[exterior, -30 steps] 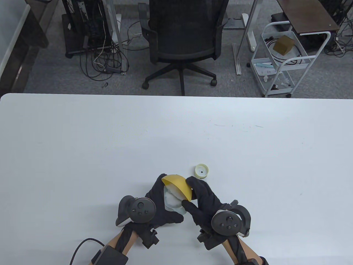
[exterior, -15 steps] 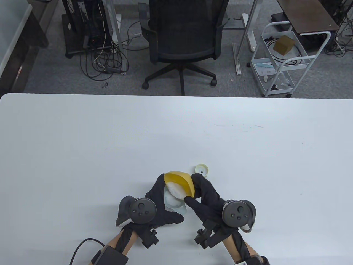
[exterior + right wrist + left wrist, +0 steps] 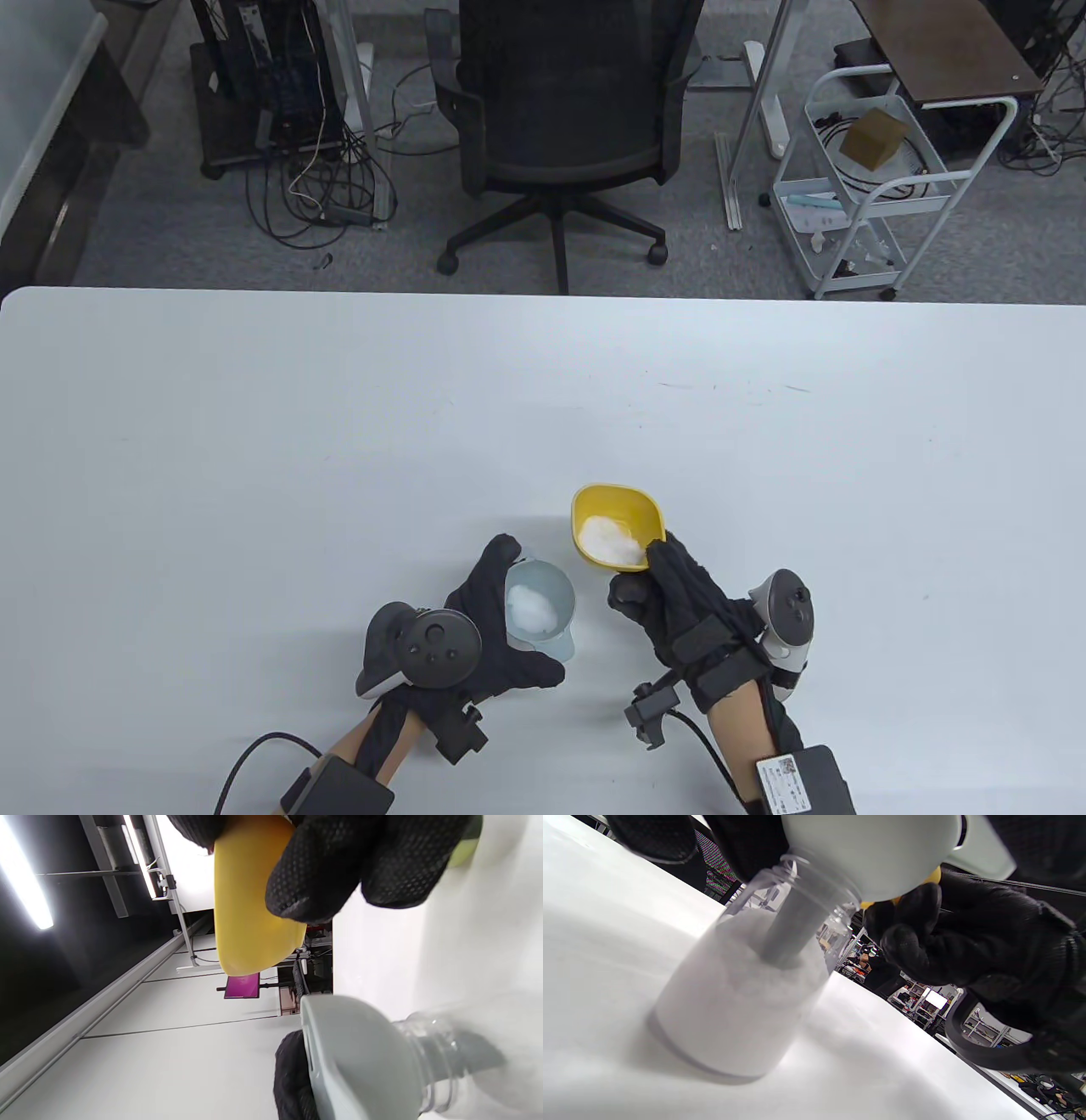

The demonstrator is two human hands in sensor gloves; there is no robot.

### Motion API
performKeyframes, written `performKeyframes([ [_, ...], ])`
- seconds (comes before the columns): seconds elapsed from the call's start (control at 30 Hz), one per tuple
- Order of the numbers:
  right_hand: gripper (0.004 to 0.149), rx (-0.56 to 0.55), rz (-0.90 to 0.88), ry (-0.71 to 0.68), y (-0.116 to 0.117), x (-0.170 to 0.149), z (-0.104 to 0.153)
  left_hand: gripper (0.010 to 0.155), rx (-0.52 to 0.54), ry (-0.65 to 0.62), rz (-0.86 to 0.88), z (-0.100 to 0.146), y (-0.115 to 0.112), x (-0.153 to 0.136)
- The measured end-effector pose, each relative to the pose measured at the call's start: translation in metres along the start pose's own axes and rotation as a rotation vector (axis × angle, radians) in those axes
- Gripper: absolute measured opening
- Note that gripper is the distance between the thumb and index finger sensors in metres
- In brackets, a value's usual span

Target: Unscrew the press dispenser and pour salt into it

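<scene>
My left hand (image 3: 484,604) grips a pale grey funnel (image 3: 540,604) that sits in the neck of a clear dispenser bottle (image 3: 742,1001). Salt lies in the funnel, and the bottle is mostly full of salt. In the left wrist view the funnel (image 3: 878,853) is seated in the bottle's mouth. My right hand (image 3: 642,579) holds a yellow bowl (image 3: 617,525) level, just right of the funnel, with salt still in it. The right wrist view shows my fingers (image 3: 322,870) on the bowl's (image 3: 246,925) rim above the funnel (image 3: 356,1056).
The white table (image 3: 254,441) stretches wide to the left, right and far side. A black office chair (image 3: 560,110) and a white wire cart (image 3: 865,187) stand on the floor beyond the far edge.
My right hand has tipped the yellow bowl back upright and drawn it away to the right of the funnel. The bowl now covers the loose cap. The left hand has not moved.
</scene>
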State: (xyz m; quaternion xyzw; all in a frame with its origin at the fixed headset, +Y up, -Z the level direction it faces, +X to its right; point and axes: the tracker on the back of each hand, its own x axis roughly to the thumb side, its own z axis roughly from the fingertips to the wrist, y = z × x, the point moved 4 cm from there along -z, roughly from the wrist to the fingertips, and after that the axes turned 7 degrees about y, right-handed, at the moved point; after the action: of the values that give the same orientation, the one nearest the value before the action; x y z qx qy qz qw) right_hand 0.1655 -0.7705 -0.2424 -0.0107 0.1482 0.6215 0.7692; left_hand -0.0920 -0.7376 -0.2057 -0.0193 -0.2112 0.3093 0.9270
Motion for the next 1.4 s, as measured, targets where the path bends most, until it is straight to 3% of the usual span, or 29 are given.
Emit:
performKeyframes([
  [0.3, 0.071, -0.111, 0.037, 0.014, -0.030, 0.004, -0.002, 0.146, 0.000, 0.000, 0.000, 0.000, 0.000, 0.000],
  [0.6, 0.065, -0.364, 0.088, 0.051, -0.094, 0.008, 0.006, 0.146, 0.000, 0.000, 0.000, 0.000, 0.000, 0.000],
  [0.8, 0.060, -0.527, 0.372, 0.165, -0.131, 0.016, 0.017, 0.146, 0.000, 0.000, 0.000, 0.000, 0.000, 0.000],
  [1.0, 0.055, -0.526, 0.581, 0.274, -0.136, 0.017, 0.017, 0.146, 0.000, 0.000, 0.000, 0.000, 0.000, 0.000],
  [1.4, 0.050, -0.472, 0.898, 0.372, -0.114, 0.018, 0.010, 0.146, 0.000, 0.000, 0.000, 0.000, 0.000, 0.000],
])
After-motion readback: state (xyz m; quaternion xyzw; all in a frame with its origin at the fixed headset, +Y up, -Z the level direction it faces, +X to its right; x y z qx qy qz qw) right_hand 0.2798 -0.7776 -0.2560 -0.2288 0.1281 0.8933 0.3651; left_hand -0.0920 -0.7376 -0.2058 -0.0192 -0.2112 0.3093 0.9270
